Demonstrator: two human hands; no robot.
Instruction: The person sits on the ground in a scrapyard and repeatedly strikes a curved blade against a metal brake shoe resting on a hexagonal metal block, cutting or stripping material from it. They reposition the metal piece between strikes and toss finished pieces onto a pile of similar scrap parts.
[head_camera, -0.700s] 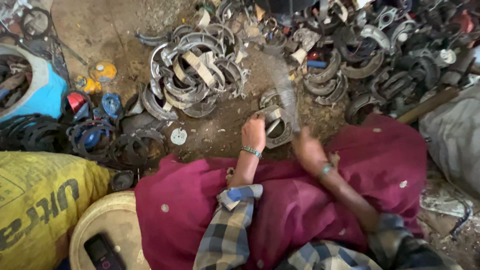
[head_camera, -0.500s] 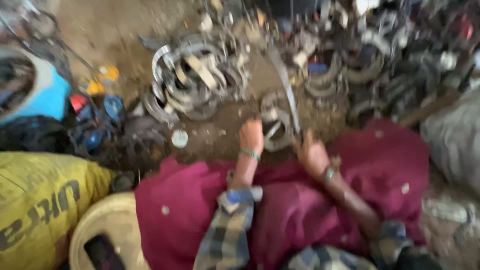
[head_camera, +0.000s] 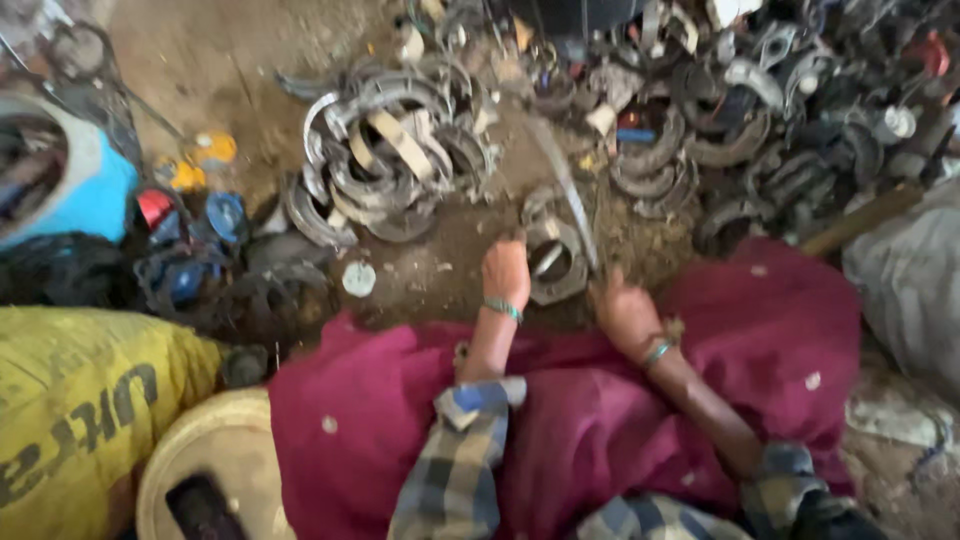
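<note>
Curved-part pile left; ring part between hands; sack lower left.

Both forearms reached toward twelve o'clock. The left hand was curled, knuckles up; the right hand was closed in a fist.

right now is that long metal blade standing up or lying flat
Standing up, tilted. The right hand grips the blade's lower end, and it rises slanting over the curved metal part that the left hand steadies on the dirt.
</note>
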